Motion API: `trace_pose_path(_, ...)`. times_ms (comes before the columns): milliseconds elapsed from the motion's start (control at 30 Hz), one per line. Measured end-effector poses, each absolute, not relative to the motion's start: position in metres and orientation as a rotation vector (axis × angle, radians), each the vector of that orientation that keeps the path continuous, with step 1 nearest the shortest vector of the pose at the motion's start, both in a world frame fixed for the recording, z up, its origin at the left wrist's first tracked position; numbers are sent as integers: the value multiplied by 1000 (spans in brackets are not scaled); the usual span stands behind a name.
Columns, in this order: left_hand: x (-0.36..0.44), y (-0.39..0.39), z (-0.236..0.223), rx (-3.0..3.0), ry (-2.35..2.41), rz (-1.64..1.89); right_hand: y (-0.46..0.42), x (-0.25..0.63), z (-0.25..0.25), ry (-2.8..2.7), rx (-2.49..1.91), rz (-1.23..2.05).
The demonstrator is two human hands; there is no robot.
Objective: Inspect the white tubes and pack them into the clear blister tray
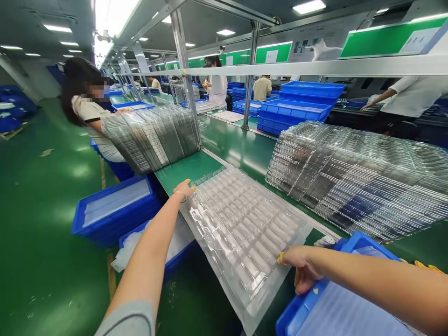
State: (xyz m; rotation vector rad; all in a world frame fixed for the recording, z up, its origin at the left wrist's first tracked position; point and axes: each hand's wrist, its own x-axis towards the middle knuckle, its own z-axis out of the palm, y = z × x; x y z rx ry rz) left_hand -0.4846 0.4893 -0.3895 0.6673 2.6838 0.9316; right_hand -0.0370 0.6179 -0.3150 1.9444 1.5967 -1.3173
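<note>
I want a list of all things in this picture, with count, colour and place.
clear blister tray: 1, transparent, on belt edge between the hands
conveyor belt: 1, green, running ahead
tray stacks: 2, transparent, on the belt, right and left
blue crates: many, blue, beside the belt and stacked beyond it
floor: 1, green, left of the belt
ceiling lights: many, white, overhead
co-workers: at least five, along the line
left hand: 1, on the tray's far corner, bangle on wrist
right hand: 1, at the tray's near edge, above a blue crate
</note>
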Motion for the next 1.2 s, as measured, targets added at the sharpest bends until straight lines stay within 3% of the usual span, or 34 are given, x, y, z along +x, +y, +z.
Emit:
trace_pose_path(500, -516, 486, -415, 736, 2589, 527, 612, -59, -334, 1528, 1836, -1363)
trace_pose_path(733, -500, 478, -392, 747, 2643, 483, 611, -71, -330, 1628, 1676, -1267)
trace_pose_path(867, -475, 475, -361, 837, 2800, 529, 618, -59, -300, 1844, 1540, -1201)
trace_pose_path(1033, -397, 496, -323, 1425, 2656, 766, 614, 37, -225, 2338, 1459, -1304)
trace_pose_path(1100, -341, 506, -311, 1786, 2264, 884, 601, 115, -204, 2481, 1590, -1258)
trace_pose_path(1200, -245, 518, -297, 2067, 1631, 711, 558, 264, -204, 2573, 2152, -860)
